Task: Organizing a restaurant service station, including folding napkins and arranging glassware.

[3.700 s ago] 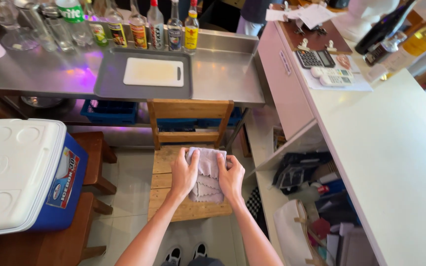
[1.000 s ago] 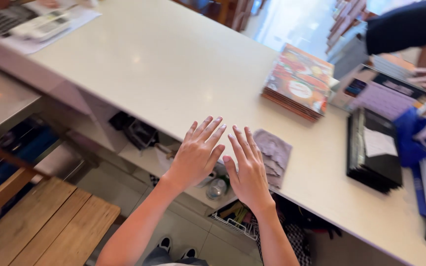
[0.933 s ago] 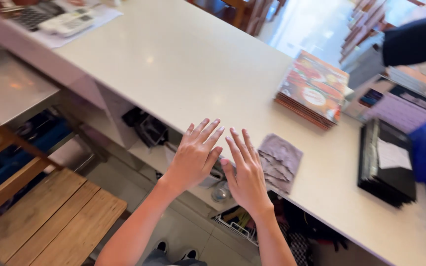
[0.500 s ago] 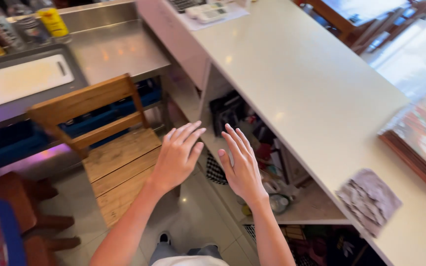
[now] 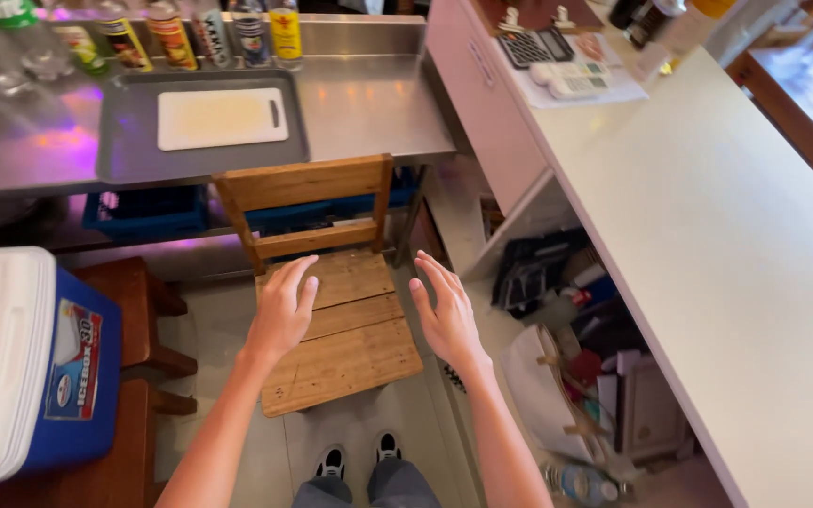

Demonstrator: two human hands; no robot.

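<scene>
Both grips, left hand (image 5: 282,310) and right hand (image 5: 446,315), hover open-fingered above wooden chair (image 5: 326,282).

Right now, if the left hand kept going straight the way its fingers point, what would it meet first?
Probably the wooden chair: the open, empty left hand points forward over its slatted seat toward the backrest. Depth is unclear, so its height above the seat is uncertain.

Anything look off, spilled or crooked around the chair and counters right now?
No spills or damage show. The wooden chair stands slightly askew to the steel counter, its seat bare. Both hands, left hand and right hand, hover open above it, holding nothing.
</scene>
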